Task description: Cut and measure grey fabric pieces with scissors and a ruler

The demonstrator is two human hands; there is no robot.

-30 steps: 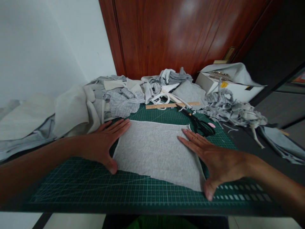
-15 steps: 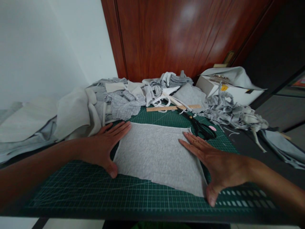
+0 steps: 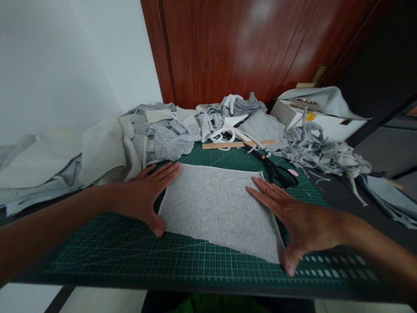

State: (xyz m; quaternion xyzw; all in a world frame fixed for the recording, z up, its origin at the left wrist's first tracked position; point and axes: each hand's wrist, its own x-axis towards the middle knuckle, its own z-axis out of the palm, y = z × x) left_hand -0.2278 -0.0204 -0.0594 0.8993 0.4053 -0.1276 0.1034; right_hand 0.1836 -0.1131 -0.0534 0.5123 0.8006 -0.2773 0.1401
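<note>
A roughly rectangular piece of light grey fabric [image 3: 218, 208] lies flat on a green cutting mat [image 3: 156, 265] marked with a white grid. My left hand [image 3: 146, 195] rests with fingers spread along the fabric's left edge, fingertips at its upper left corner and thumb at the lower left. On the other side, my right hand [image 3: 289, 221] is spread over the right edge, with its thumb by the lower right corner. Black-handled scissors [image 3: 275, 169] lie just beyond the right fingertips. A wooden ruler [image 3: 239, 144] lies behind the fabric.
Fabric pieces [image 3: 100, 148] are heaped along the left and back. Tangled grey scraps [image 3: 325, 150] sit at the right, in front of a white box [image 3: 325, 121]. A small pink disc [image 3: 293, 172] lies by the scissors. Behind stands a reddish wooden door [image 3: 228, 52].
The whole view has shifted slightly, with the mat and fabric appearing a little higher. Both hands stay spread on the fabric's edges, and the fabric lies as before.
</note>
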